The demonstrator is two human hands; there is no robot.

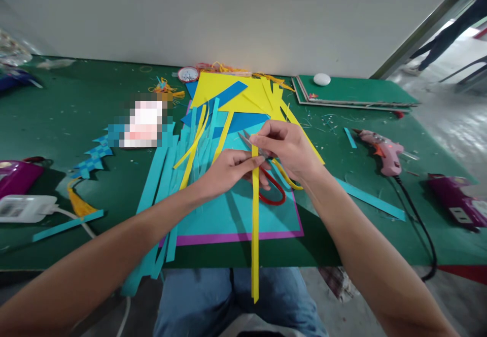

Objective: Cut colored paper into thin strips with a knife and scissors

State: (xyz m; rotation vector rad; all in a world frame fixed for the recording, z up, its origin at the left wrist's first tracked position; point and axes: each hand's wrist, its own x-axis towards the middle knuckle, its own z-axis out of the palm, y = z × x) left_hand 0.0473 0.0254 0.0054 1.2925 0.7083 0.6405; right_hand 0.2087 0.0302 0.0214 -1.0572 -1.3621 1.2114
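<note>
A long yellow paper strip (255,225) hangs down past the table's front edge, its lower end over the lap. Near its upper end, my left hand (238,169) is closed on it between thumb and fingers. Just above, my right hand (287,146) pinches the tip of the same strip. Scissors with red handles (279,200) show behind the hands, blades pointing up and left; whether fingers touch them I cannot tell. Below lie cyan paper sheets (228,220) with a purple border. Cyan strips (152,195) and yellow strips (196,149) lie to the left.
Yellow sheets (213,86) and blue paper pieces (232,96) lie at the back. To the right rest a pink glue gun (382,149) with a black cord and green boards (353,93). A woven blue paper piece (93,157) with a yellow tassel (79,202) lies left.
</note>
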